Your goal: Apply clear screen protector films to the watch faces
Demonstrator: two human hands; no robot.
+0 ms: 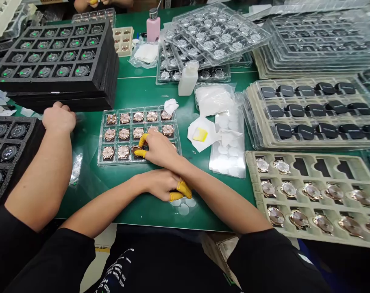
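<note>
My right hand (159,149), with yellow finger cots on thumb and forefinger, reaches over a clear tray (103,140) of rose-gold watch cases. It pinches a watch case (136,151) in the bottom row. My left hand (160,184) rests curled on the green mat just below the right wrist. Its yellow-cotted fingertips press down beside several round clear film discs (183,208); what they hold is hidden.
Another person's forearm and closed fist (58,116) lie at the left, beside black foam trays (103,61) of watches. On the right stand a beige tray (252,171) of watch heads and stacked trays of black parts (252,118). White pads (227,142), a white bottle (188,78) and a pink bottle (153,25) are behind.
</note>
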